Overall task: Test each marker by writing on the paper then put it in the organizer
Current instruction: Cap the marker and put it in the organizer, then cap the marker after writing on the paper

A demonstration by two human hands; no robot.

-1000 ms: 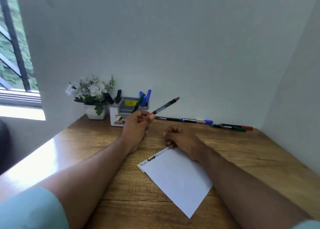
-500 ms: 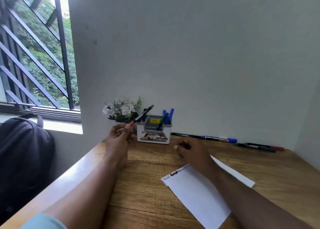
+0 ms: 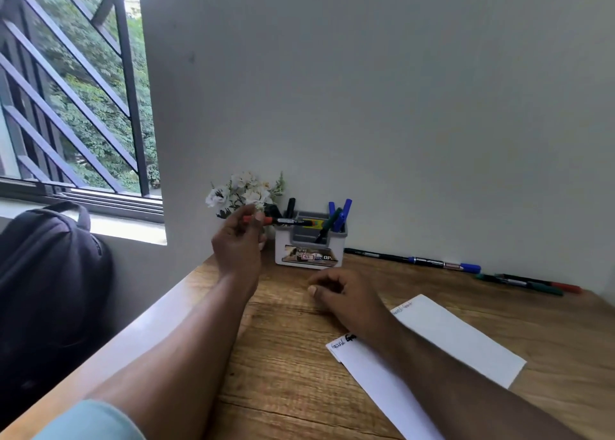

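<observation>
- Wooden, grained desk (image 3: 283,373) carries our white paper (image 3: 466,343) and a grey-white plastic organizer (image 3: 311,244).
- Our left hand (image 3: 238,245) pinches a slim red-capped marker (image 3: 278,221), now level and reaching over the organizer instead of tilted up.
- Our right hand (image 3: 346,298) rests loosely curled, holding nothing, beside the paper.

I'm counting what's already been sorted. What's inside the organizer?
The organizer holds two blue markers, a green marker and a black marker. Their lower ends are hidden by its walls.

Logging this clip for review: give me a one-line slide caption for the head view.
Left hand holds a red-capped marker level beside the organizer; right hand rests by the paper.
</observation>
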